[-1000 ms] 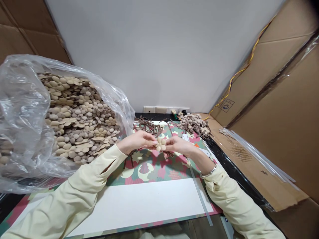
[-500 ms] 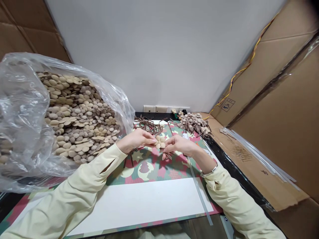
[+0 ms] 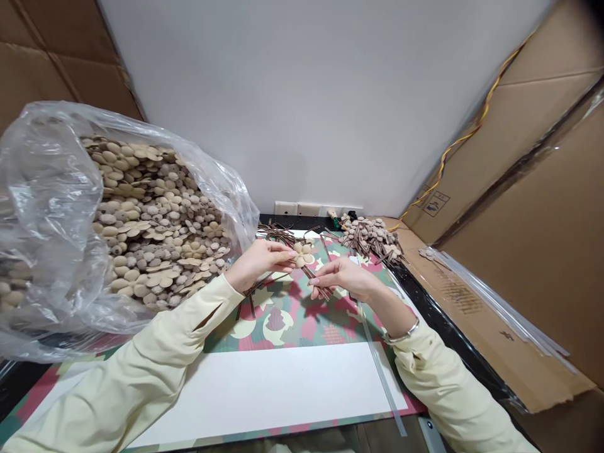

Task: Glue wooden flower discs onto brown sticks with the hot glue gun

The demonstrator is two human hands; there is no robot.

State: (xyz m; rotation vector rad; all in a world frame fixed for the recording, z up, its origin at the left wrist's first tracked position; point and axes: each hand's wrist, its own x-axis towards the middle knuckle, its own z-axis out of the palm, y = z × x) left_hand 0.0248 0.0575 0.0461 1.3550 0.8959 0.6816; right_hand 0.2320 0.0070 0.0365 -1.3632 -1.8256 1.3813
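Note:
My left hand [image 3: 264, 259] pinches a beige fabric flower [image 3: 302, 254] by its left petals, above the patterned mat. Thin brown strips [image 3: 315, 280] run down and right from beneath the flower, and the fingers of my right hand [image 3: 343, 278] are closed on them. Whether the strips are fixed to the flower cannot be made out. Behind my left hand lies a loose heap of brown strips [image 3: 277, 234]. A pile of flowers with strips [image 3: 370, 238] sits at the back right.
A clear plastic bag [image 3: 51, 163] full of similar flowers [image 3: 155, 233] fills the left side. White paper [image 3: 264, 390] covers the front of the mat [image 3: 283, 327]. A clear plastic strip [image 3: 384, 377] lies at right. Cardboard [image 3: 533, 189] and a wall [image 3: 311, 107] enclose the table.
My right hand has moved slightly down and away from the flower, so the brown strips now show between it and the flower. My left hand still holds the flower. The view has shifted slightly.

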